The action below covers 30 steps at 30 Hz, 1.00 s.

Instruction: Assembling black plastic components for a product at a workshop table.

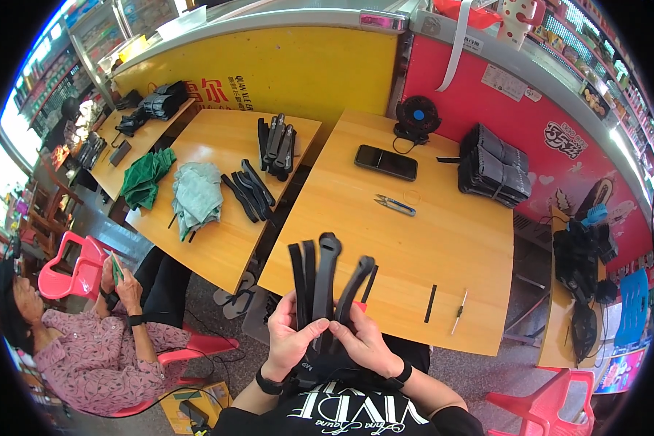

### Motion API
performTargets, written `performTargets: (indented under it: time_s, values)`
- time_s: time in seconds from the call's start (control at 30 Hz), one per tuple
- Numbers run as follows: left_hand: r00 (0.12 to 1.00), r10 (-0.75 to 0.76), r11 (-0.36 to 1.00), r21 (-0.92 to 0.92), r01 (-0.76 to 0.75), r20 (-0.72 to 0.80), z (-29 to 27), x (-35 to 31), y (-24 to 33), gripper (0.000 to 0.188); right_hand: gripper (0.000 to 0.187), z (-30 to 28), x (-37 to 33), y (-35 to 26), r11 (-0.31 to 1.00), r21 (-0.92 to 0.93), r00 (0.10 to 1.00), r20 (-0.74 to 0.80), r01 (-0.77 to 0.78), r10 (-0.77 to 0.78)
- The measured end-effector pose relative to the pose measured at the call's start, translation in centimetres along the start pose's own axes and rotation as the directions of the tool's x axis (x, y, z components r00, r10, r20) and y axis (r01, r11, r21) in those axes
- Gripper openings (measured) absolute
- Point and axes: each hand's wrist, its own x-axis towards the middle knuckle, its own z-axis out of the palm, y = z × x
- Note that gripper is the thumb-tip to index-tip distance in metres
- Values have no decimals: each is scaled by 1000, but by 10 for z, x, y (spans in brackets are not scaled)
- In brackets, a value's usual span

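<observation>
Above the near edge of the wooden table (320,211), my two hands hold several black straps with rounded ends, fanned upward. My left hand (292,340) is closed round the lower part of the black straps (327,272), thumb in front. Close beside it, my right hand (363,343) pinches the strap that leans to the right. The thumbs nearly meet. One strap's rounded end shows a dark slot. Behind my right hand are a short black strip and a small red piece (361,307), both partly hidden. The straps' lower ends are hard to make out against my dark clothing.
Thread snips (395,206), a phone (385,162), a small fan (417,118) and a stacked black bundle (494,168) lie farther back. A black strip (430,304) and a pen-like tool (459,312) lie right. Cloths (198,195) and strap bundles (276,145) occupy the left table, near a seated person.
</observation>
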Motion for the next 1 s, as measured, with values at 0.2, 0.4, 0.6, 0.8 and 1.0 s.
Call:
performTargets:
  time_s: [0.2,0.4,0.6,0.8,1.0]
  values:
    - [999,49,995,90,-48,-3,7,-5,-1,56,42,0,0,-3,998,48,999,-7,38,-38]
    - [998,54,990,132,-58,34,4,-6,-2,51,41,4,-1,-5,983,2,979,-90,186,-185]
    - [999,20,994,109,-23,34,2,-7,-4,51,39,2,-2,-1,991,117,997,-52,60,-54]
    - [984,67,871,471,-139,167,-3,-8,-9,58,39,11,2,-5,937,288,968,-203,200,-144]
    - [920,61,652,682,-331,388,7,-9,21,78,42,2,5,5,870,492,984,-130,-41,120]
